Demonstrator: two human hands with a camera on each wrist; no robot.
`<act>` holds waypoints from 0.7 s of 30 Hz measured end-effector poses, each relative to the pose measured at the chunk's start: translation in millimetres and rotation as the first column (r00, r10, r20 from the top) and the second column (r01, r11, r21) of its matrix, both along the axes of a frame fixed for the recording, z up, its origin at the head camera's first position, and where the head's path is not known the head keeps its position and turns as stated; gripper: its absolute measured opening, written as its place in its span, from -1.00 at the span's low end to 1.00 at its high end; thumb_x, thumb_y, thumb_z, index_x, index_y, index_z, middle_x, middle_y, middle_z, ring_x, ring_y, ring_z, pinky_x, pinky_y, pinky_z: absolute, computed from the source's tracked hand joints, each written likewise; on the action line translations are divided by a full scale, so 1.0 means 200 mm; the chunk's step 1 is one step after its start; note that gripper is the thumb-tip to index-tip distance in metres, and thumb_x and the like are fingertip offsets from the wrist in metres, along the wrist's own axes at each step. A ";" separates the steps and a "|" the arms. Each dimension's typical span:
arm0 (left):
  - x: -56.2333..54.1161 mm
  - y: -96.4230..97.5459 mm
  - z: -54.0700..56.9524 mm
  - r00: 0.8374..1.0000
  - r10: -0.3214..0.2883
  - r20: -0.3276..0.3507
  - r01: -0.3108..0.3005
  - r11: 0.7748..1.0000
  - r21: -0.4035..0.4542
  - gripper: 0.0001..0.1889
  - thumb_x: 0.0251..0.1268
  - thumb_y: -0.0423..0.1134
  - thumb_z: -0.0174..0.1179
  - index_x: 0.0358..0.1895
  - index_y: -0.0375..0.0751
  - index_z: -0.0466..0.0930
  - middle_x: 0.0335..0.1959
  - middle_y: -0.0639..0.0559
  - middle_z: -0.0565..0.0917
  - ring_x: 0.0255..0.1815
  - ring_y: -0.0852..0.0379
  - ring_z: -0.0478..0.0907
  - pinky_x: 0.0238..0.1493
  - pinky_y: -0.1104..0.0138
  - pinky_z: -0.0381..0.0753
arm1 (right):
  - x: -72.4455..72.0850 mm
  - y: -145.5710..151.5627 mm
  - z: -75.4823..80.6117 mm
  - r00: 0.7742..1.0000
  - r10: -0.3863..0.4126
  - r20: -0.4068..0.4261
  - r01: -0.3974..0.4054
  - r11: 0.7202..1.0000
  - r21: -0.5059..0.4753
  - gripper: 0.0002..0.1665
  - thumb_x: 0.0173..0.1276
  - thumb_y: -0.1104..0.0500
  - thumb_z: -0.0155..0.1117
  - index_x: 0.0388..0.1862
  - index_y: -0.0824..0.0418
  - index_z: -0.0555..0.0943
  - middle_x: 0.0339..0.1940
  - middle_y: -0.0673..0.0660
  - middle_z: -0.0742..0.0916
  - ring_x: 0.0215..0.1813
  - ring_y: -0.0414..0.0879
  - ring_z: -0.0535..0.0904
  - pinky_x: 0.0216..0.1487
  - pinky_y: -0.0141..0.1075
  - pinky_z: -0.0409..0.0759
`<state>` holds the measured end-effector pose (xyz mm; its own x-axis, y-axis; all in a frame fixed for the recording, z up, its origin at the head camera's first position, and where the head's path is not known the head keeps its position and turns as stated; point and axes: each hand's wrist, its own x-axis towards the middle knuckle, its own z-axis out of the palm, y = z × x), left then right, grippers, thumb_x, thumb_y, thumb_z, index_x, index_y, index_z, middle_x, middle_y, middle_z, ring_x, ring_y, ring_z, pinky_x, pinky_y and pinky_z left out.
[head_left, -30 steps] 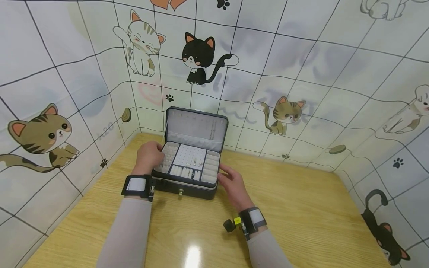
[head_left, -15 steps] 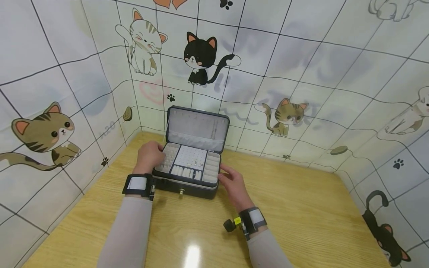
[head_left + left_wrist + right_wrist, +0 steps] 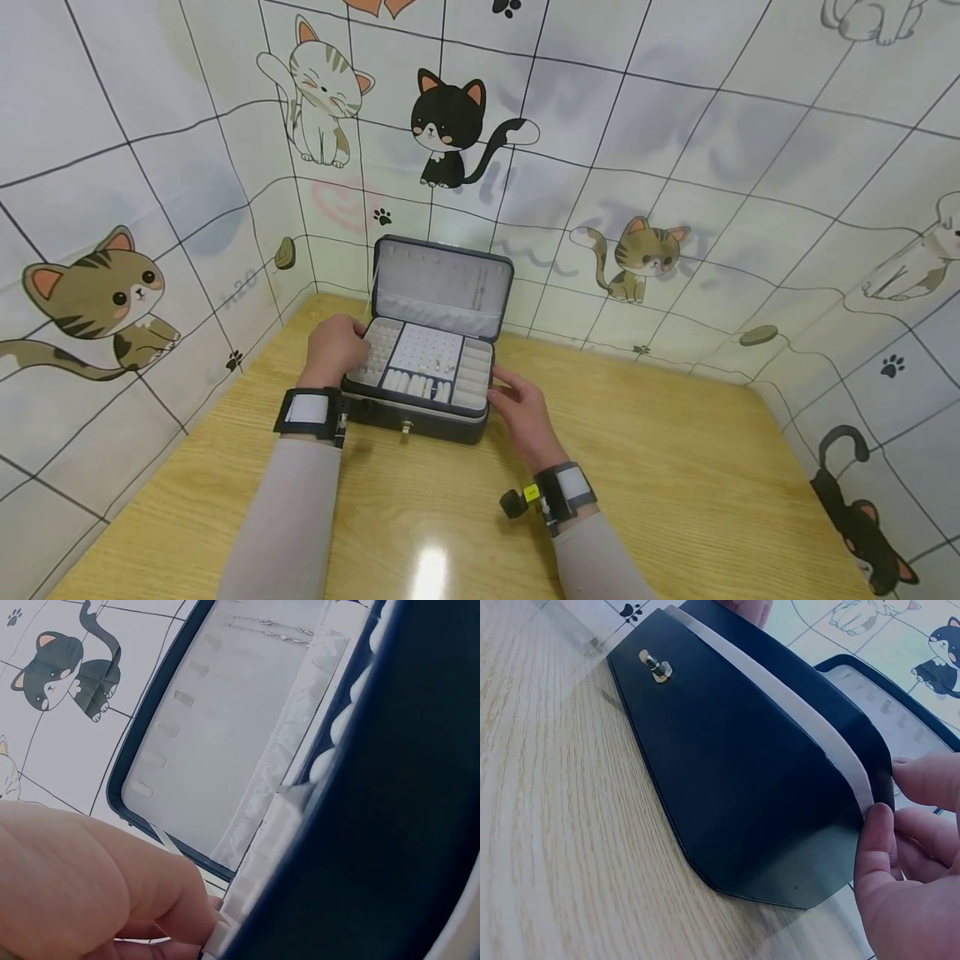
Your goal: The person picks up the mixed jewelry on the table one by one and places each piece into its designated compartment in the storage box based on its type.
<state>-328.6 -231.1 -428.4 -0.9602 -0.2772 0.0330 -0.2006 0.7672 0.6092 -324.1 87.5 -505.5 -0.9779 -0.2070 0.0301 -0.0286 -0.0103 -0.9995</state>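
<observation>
A dark blue jewelry box stands on the table with its lid raised at the back. Its upper tray has a pale lining with ring rolls, a pegged earring panel and small slots. My left hand grips the tray's left side, thumb over the edge and inside; its other fingers are mostly hidden behind the wall. At the right end my right hand holds the tray's side, thumb on the pale band below it, index finger near the top edge. A gold clasp hangs on the front.
Silvery chains hang inside the lid. Behind and to the left of the table is a wall covering printed with cats, close behind the lid. A small black wrist camera sticks out from the right wrist strap.
The head view shifts slightly. Both hands keep their places on the two sides of the jewelry box, and the lid stays raised.
</observation>
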 end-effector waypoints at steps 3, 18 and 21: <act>0.00 0.00 0.00 1.000 0.002 0.000 -0.002 1.000 0.002 -0.65 0.41 -0.34 0.14 0.16 -0.41 0.70 0.09 -0.36 0.73 0.00 -0.26 0.61 -0.06 0.02 0.62 | 0.00 0.00 -0.01 1.000 -0.008 0.004 0.007 1.000 0.008 -0.41 0.55 0.40 0.20 0.53 0.28 0.49 0.58 0.27 0.49 0.29 -0.02 0.60 0.17 -0.41 0.63; 0.02 0.01 0.02 1.000 0.014 0.001 -0.014 1.000 0.012 -0.64 0.41 -0.33 0.15 0.17 -0.41 0.70 0.11 -0.36 0.73 0.03 -0.29 0.62 -0.02 -0.01 0.63 | 0.00 -0.01 -0.02 1.000 -0.012 0.004 0.012 1.000 -0.029 -0.39 0.51 0.43 0.21 0.52 0.30 0.49 0.56 0.29 0.51 0.27 -0.02 0.57 0.13 -0.43 0.63; 0.02 0.01 0.01 1.000 0.013 -0.005 -0.013 1.000 0.009 -0.65 0.41 -0.33 0.15 0.16 -0.40 0.70 0.10 -0.36 0.73 0.02 -0.28 0.61 -0.03 -0.01 0.63 | -0.01 -0.01 -0.02 1.000 -0.014 0.009 0.014 1.000 -0.024 -0.40 0.52 0.42 0.21 0.52 0.29 0.49 0.56 0.29 0.51 0.26 -0.02 0.57 0.12 -0.44 0.63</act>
